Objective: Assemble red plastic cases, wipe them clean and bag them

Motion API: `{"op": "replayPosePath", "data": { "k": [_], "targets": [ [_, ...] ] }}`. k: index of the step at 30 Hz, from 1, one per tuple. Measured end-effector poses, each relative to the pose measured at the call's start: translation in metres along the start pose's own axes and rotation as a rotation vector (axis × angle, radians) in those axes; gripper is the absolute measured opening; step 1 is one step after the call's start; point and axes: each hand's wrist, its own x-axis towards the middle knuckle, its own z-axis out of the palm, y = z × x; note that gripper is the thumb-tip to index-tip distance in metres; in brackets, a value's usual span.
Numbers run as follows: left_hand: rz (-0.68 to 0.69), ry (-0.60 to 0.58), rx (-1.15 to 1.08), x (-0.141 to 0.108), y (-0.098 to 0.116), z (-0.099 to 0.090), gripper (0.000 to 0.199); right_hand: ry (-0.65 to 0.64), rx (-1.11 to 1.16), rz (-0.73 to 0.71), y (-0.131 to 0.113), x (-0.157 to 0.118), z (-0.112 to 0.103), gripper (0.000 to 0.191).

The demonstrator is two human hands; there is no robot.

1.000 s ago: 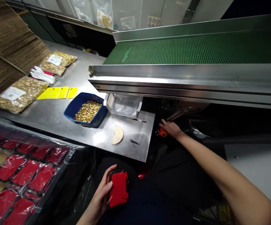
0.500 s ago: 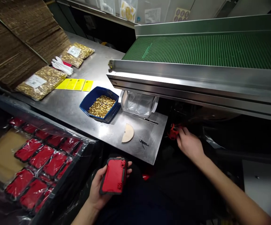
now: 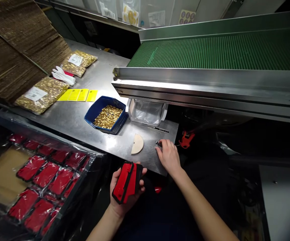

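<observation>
My left hand [image 3: 125,201] is closed around a red and black phone case [image 3: 126,182], which is tilted so that its red side with a black stripe shows. At the corner of the metal table, my right hand [image 3: 169,155] has its fingers closed on a small metal tool that looks like a nail clipper [image 3: 157,143]; most of it is hidden by the fingers. Left of that hand lies a pale half-round disc [image 3: 137,144]. A red tool [image 3: 186,139] hangs just past the table's right edge, apart from my right hand.
A blue bin [image 3: 91,117] of small gold metal parts and a clear-lined tray [image 3: 147,112] stand on the table, with a thin black-handled blade [image 3: 157,128] in front. A green conveyor [image 3: 197,53] runs above right. At lower left, a lined box [image 3: 79,180] holds bagged red cases.
My right hand has left the red tool, moved left onto the table and closed on the nail clipper. My left hand has shifted slightly right and turned the phone case onto its side.
</observation>
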Motion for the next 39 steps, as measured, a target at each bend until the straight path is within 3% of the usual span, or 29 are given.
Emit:
{"op": "replayPosePath", "data": {
  "k": [3,7,10,13,17,22,39],
  "targets": [
    [0.022,0.055,0.122,0.006,0.0,0.006,0.055,-0.037,0.138,0.056,0.001,-0.005,-0.022,0.036],
    [0.228,0.187,0.49,0.019,-0.01,0.016,0.058,-0.35,0.399,0.056,-0.004,-0.045,-0.031,0.058],
    [0.38,0.205,0.935,0.023,-0.022,0.03,0.07,-0.551,0.812,0.174,-0.006,-0.083,-0.022,0.062],
    [0.402,0.161,1.245,0.02,-0.034,0.052,0.078,-0.52,1.283,0.375,-0.006,-0.111,-0.013,0.063],
    [0.345,0.029,1.421,0.009,-0.04,0.081,0.092,-0.4,1.519,0.509,-0.01,-0.125,-0.02,0.056],
    [0.22,-0.063,1.578,0.003,-0.034,0.093,0.12,-0.384,1.56,0.597,-0.021,-0.126,-0.047,0.057],
    [0.157,-0.048,1.535,-0.004,-0.038,0.1,0.121,-0.352,1.254,0.446,-0.025,-0.131,-0.062,0.054]
  ]
}}
